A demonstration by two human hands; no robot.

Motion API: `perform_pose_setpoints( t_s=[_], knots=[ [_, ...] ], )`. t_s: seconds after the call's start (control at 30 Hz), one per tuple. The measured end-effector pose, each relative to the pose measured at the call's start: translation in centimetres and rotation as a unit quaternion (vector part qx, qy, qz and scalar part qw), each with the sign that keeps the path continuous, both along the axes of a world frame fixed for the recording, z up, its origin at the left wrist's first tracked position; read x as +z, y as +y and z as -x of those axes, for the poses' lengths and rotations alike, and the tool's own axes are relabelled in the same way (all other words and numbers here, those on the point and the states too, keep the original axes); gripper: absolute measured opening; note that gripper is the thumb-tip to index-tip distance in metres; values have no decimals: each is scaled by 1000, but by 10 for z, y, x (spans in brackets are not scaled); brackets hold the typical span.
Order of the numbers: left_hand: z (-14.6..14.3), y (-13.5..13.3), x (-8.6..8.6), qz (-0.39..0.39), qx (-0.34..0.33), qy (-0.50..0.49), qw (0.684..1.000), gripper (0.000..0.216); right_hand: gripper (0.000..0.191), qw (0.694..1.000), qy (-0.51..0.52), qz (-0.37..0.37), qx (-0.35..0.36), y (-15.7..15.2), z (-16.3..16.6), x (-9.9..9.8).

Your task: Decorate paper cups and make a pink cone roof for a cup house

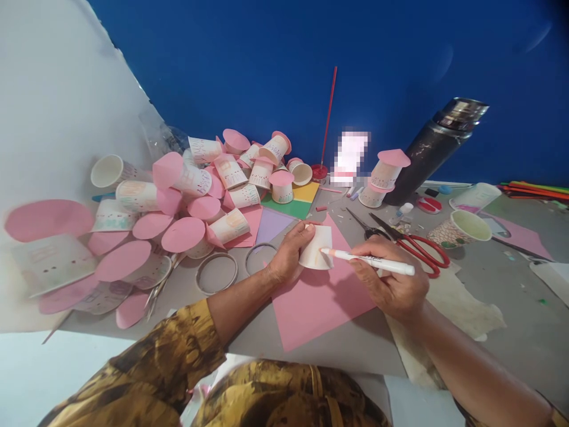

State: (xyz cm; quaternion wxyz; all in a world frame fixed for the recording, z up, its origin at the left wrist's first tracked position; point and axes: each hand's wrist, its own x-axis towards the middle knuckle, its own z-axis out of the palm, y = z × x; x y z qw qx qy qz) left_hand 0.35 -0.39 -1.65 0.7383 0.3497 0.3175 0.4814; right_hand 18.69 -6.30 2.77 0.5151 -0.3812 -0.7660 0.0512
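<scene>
My left hand point(290, 252) grips a plain white paper cup point(316, 249), held upside down over a pink paper sheet point(317, 299). My right hand point(391, 279) holds a white marker point(377, 261) whose orange tip touches the cup's side. Both hands are over the grey table near its middle.
A heap of decorated cups with pink paper lids point(195, 190) covers the left. Two metal rings point(217, 273) lie by my left forearm. Red-handled scissors point(411, 240) lie right of the cup, with a dark flask point(433, 148), a patterned cup point(460, 230) and coloured sheets point(291, 204) behind.
</scene>
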Motion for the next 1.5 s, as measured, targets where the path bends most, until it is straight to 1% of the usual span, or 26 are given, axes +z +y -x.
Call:
perform_pose_setpoints(
  t_s=[0.2, 0.37, 0.5, 0.57, 0.67, 0.77, 1.0, 1.13, 1.2, 1.4, 1.5],
  knots=[
    [0, 0, 1, 3, 0, -6, 1000, 43, 4, 1000, -5, -10, -15, 1, -1, 0],
    [0, -1, 2, 0, 2, -1, 1000, 39, 6, 1000, -9, -2, 3, 0, -1, 1],
    [0, -1, 2, 2, 1, -7, 1000, 39, 6, 999, -8, -17, -33, 0, -2, 1],
    [0, -1, 1, -2, 4, -8, 1000, 37, 5, 999, -9, -11, -39, 0, -1, 0],
    [0, -1, 1, -6, 7, 2, 1000, 35, 5, 1000, -8, 5, -14, 0, -1, -2],
    [1, -1, 2, -4, 5, 12, 1000, 36, 3, 1000, -4, 0, 0, 0, -2, -2],
    [0, -1, 4, -3, 2, 5, 1000, 37, 7, 1000, -7, 13, -23, -1, -3, 1],
    [0, -1, 3, 1, 5, 5, 1000, 39, 6, 998, 0, -16, -68, -2, -4, 1],
    [0, 0, 3, 6, 9, 3, 1000, 41, 6, 997, 4, -27, -78, -2, -4, -1],
    [1, 1, 1, 8, 2, -5, 1000, 42, 6, 998, -4, -35, -61, -1, -4, -2],
    [1, 2, -1, 28, 6, -17, 999, 38, 6, 997, -3, -34, -74, -1, -5, -2]
  ],
)
